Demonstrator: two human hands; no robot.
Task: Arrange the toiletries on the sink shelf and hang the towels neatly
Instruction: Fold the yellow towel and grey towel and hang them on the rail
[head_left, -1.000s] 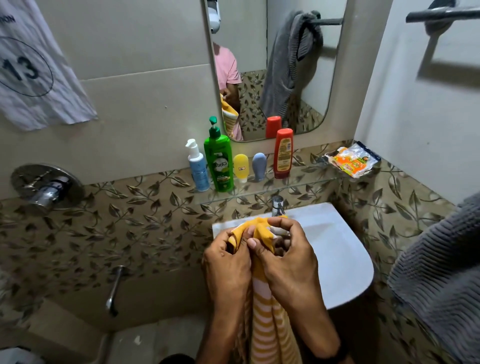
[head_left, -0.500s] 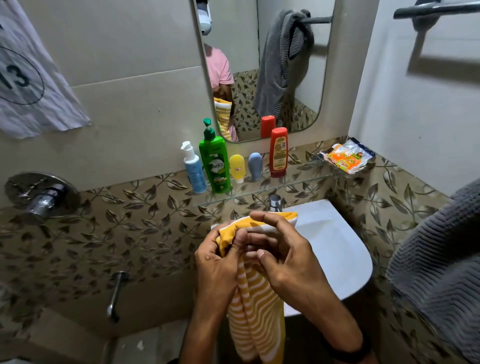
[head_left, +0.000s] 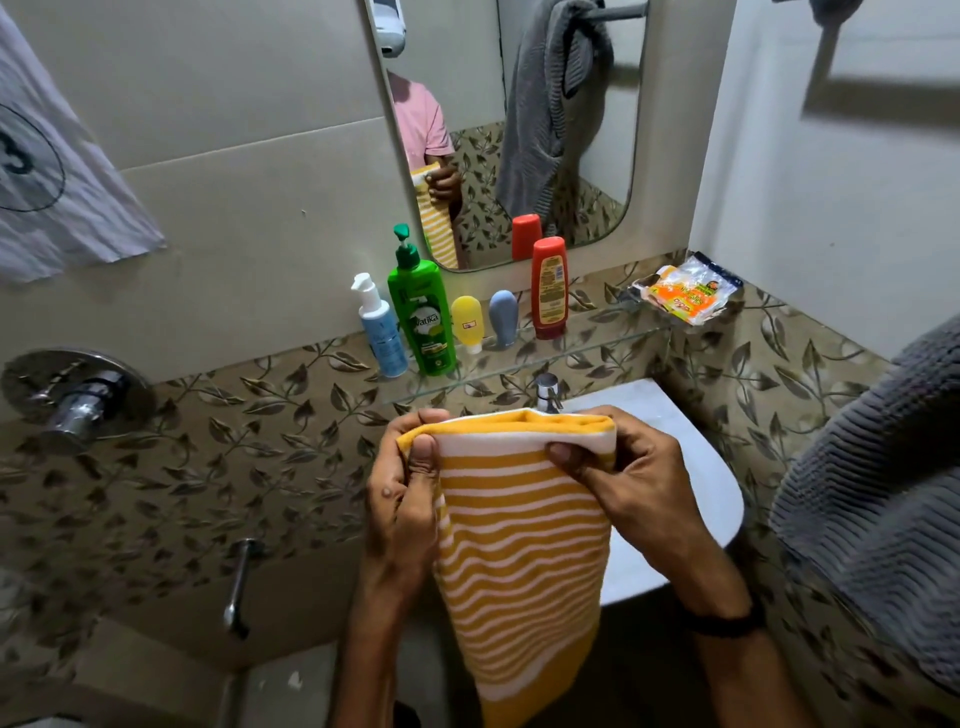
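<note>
A yellow and white striped towel (head_left: 519, 545) hangs folded in front of the white sink (head_left: 696, 467). My left hand (head_left: 405, 488) pinches its top left corner and my right hand (head_left: 618, 467) pinches its top right corner, holding the top edge flat. On the glass shelf (head_left: 597, 348) stand a blue pump bottle (head_left: 382, 332), a green pump bottle (head_left: 423, 312), a small yellow tube (head_left: 466, 322), a small grey-blue tube (head_left: 504, 317) and a red bottle (head_left: 549, 288). A grey towel (head_left: 878, 493) hangs at the right edge.
A soap packet (head_left: 685, 291) lies on a corner holder at the right. The tap (head_left: 548, 392) rises behind the towel. A shower valve (head_left: 72, 400) and spout (head_left: 236, 587) are on the left wall. A white cloth (head_left: 57, 171) hangs upper left. The mirror (head_left: 519, 130) reflects a grey towel on a bar.
My hands have drawn apart along the top edge, spreading the bunched striped towel into a flat folded width. The view has dropped slightly.
</note>
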